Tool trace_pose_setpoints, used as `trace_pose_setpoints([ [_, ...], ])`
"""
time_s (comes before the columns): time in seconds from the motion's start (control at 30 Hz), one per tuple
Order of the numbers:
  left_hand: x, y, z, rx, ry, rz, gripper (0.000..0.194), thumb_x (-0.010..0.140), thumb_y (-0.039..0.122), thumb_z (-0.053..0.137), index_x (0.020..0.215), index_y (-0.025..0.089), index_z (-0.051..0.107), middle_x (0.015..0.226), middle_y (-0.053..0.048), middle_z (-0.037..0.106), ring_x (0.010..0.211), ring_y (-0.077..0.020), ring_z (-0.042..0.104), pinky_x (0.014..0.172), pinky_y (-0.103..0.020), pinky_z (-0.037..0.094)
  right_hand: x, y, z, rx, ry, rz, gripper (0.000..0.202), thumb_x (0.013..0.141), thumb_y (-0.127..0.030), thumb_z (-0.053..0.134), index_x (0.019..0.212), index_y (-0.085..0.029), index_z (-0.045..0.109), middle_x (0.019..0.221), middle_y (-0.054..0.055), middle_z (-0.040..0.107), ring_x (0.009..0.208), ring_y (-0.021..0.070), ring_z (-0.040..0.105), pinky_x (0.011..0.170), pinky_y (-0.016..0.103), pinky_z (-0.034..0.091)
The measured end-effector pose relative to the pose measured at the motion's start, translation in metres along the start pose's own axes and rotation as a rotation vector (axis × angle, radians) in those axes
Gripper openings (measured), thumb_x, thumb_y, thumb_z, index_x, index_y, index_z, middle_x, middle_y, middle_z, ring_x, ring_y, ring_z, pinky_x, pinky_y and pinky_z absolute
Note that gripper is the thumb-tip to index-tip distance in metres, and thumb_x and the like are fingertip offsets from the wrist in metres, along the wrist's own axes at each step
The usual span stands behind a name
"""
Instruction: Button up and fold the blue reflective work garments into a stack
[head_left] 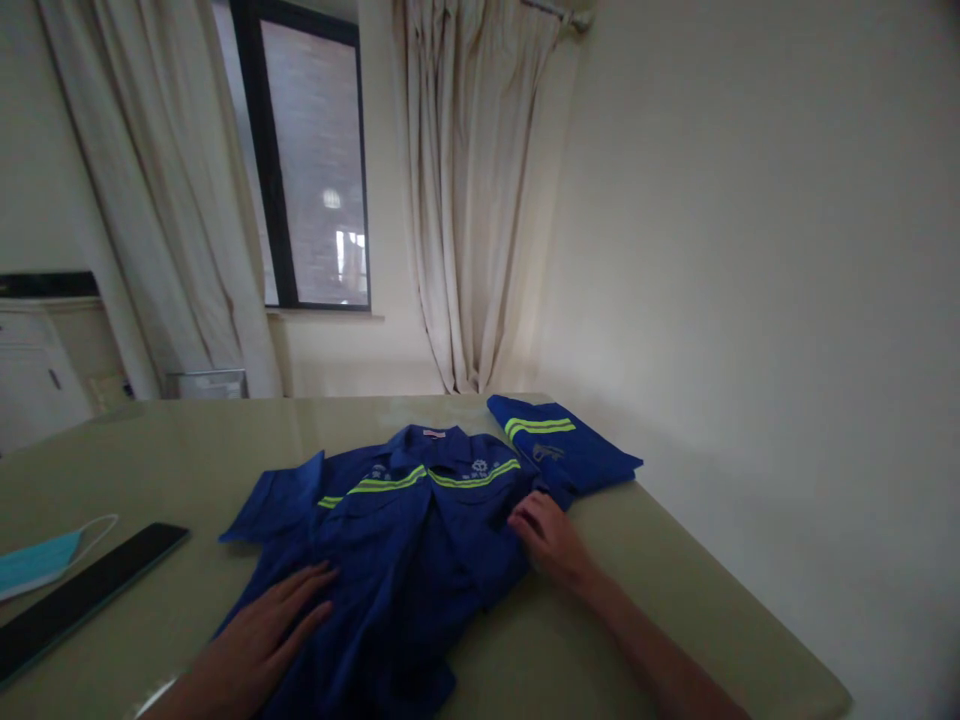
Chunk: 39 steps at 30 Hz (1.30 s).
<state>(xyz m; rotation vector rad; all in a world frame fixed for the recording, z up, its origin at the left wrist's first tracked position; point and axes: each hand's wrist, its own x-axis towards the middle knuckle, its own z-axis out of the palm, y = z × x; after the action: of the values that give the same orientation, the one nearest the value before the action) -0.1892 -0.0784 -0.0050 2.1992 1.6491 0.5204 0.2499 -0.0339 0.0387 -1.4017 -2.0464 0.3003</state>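
Blue shirt (405,530) with neon-yellow stripes lies spread; left hand (259,630) and right hand (551,540) rest flat, grips apart

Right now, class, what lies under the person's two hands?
Both the left hand and right hand rest flat on a blue work shirt spread over the table. The tabletop beneath the shirt is covered.
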Motion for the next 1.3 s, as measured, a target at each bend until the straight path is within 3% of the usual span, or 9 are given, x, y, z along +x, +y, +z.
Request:
trace_pose_setpoints([
  [0.13, 0.027, -0.016, 0.006, 0.204, -0.025, 0.004, 0.063, 0.095, 0.055, 0.045, 0.150, 0.026, 0.050, 0.162, -0.005, 0.038, 0.150, -0.0302, 0.035, 0.125, -0.054, 0.025, -0.011, 0.002, 0.008, 0.084, -0.268, -0.121, 0.067, 0.074, -0.063, 0.080, 0.128, -0.025, 0.069, 0.144, 0.011, 0.055, 0.131, 0.0297, 0.052, 0.113, 0.041, 0.039],
  [0.27, 0.071, -0.026, 0.003, 0.398, 0.027, -0.041, 0.065, 0.091, 0.038, 0.047, 0.153, 0.018, 0.046, 0.163, -0.012, 0.035, 0.150, -0.0338, 0.034, 0.122, -0.056, 0.030, 0.013, -0.009, 0.024, 0.106, -0.237, -0.147, 0.030, 0.095, -0.038, 0.064, 0.117, -0.020, 0.075, 0.124, 0.010, 0.069, 0.115, 0.0232, 0.064, 0.103, 0.034, 0.046],
  [0.37, 0.086, -0.022, -0.004, 0.373, 0.116, -0.004, 0.059, 0.085, 0.026, 0.048, 0.142, 0.018, 0.059, 0.154, -0.014, 0.051, 0.142, -0.0324, 0.048, 0.117, -0.049, 0.041, 0.025, -0.015, 0.031, 0.041, -0.203, -0.126, 0.031, 0.103, -0.029, 0.049, 0.106, -0.018, 0.077, 0.106, 0.009, 0.075, 0.102, 0.0220, 0.068, 0.096, 0.032, 0.049],
  [0.57, 0.032, 0.005, -0.015, 0.065, 0.600, 0.064, 0.039, 0.100, 0.046, 0.037, 0.108, 0.023, 0.067, 0.106, -0.007, 0.077, 0.099, -0.0238, 0.074, 0.094, -0.036, 0.059, 0.002, -0.015, 0.035, -0.045, -0.310, -0.132, 0.057, 0.099, -0.054, 0.053, 0.147, -0.023, 0.055, 0.146, 0.012, 0.059, 0.134, 0.0293, 0.054, 0.113, 0.041, 0.040],
  [0.67, -0.019, 0.001, -0.001, 0.076, 0.442, 0.215, 0.034, 0.098, 0.053, 0.047, 0.108, 0.031, 0.071, 0.107, -0.001, 0.079, 0.098, -0.0212, 0.075, 0.091, -0.028, 0.060, 0.009, -0.011, 0.050, -0.154, -0.328, -0.115, 0.060, 0.098, -0.047, 0.055, 0.151, -0.018, 0.050, 0.155, 0.015, 0.048, 0.143, 0.0309, 0.044, 0.118, 0.042, 0.034],
  [0.77, -0.047, -0.006, 0.014, 0.203, 0.281, 0.187, 0.043, 0.087, 0.061, 0.063, 0.122, 0.038, 0.072, 0.126, 0.000, 0.074, 0.117, -0.0289, 0.070, 0.101, -0.039, 0.058, 0.042, -0.011, 0.071, -0.229, -0.270, -0.079, 0.046, 0.098, -0.034, 0.054, 0.140, -0.017, 0.060, 0.143, 0.015, 0.060, 0.134, 0.0276, 0.053, 0.113, 0.037, 0.039],
  [0.97, -0.030, 0.004, 0.013, 0.254, 0.176, -0.004, 0.038, 0.095, 0.044, 0.048, 0.120, 0.034, 0.074, 0.130, -0.003, 0.072, 0.117, -0.0270, 0.069, 0.104, -0.044, 0.055, 0.088, -0.017, 0.088, -0.239, -0.086, 0.012, 0.039, 0.103, -0.026, 0.042, 0.135, -0.015, 0.060, 0.139, 0.018, 0.060, 0.130, 0.0281, 0.053, 0.110, 0.042, 0.037],
  [1.17, -0.007, 0.010, -0.002, -0.125, 0.394, -0.140, 0.040, 0.088, 0.056, 0.051, 0.104, 0.028, 0.076, 0.109, -0.003, 0.080, 0.105, -0.0273, 0.074, 0.094, -0.036, 0.060, 0.056, -0.007, 0.085, -0.072, -0.075, -0.270, 0.029, 0.098, -0.046, 0.058, 0.105, -0.019, 0.067, 0.108, 0.009, 0.070, 0.104, 0.0240, 0.062, 0.094, 0.035, 0.044],
  [1.3, 0.002, 0.033, -0.035, -0.495, 0.533, -0.213, 0.052, 0.073, 0.068, 0.067, 0.102, 0.025, 0.075, 0.113, -0.004, 0.079, 0.110, -0.0278, 0.072, 0.096, -0.035, 0.059, 0.051, -0.016, 0.079, 0.108, 0.108, -0.133, 0.026, 0.102, -0.041, 0.047, 0.095, -0.020, 0.062, 0.086, 0.005, 0.067, 0.081, 0.0209, 0.062, 0.077, 0.032, 0.044],
])
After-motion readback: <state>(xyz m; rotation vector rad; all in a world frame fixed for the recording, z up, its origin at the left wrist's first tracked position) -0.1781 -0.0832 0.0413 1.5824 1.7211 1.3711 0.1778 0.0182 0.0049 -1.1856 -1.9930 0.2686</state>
